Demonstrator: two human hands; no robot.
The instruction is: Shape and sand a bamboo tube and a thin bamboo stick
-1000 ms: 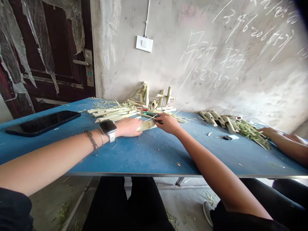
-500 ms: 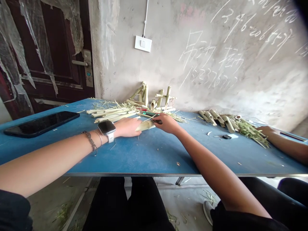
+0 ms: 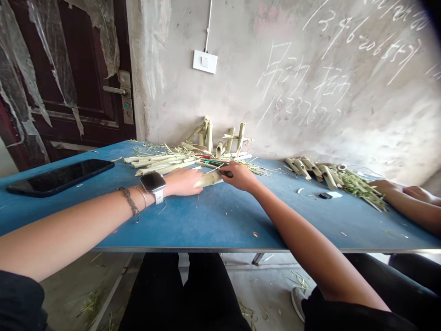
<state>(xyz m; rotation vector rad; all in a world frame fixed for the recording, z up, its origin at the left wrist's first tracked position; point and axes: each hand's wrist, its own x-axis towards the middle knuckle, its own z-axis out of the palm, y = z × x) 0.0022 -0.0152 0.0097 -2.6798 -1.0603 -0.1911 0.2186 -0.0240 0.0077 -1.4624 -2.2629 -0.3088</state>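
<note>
Surface [image 3: 203, 225]: one blue top along one gray wall [image 3: 241, 92].
Left hand [image 3: 182, 180]: fingers closed on the left end of one piece of stalk [image 3: 208, 179].
Right hand [image 3: 240, 176]: fingers wrapped around one dark tool [image 3: 227, 174] at the right end; its tip is too small to make out.
Piece of stalk: between both hands, in front of the pile; whether it touches the surface, I cannot tell.
Left wrist: one watch [image 3: 153, 182], two bracelets [image 3: 128, 202].
Behind the hands: one pile of stalks [image 3: 156, 161], too overlapped to count; two stalk frames [image 3: 209, 138] standing near the wall.
Right: one heap of hollow stalks [image 3: 327, 178], then two hands of another person [image 3: 387, 187].
Far left: one phone [image 3: 60, 177], flat; one door [image 3: 86, 64] beyond.
</note>
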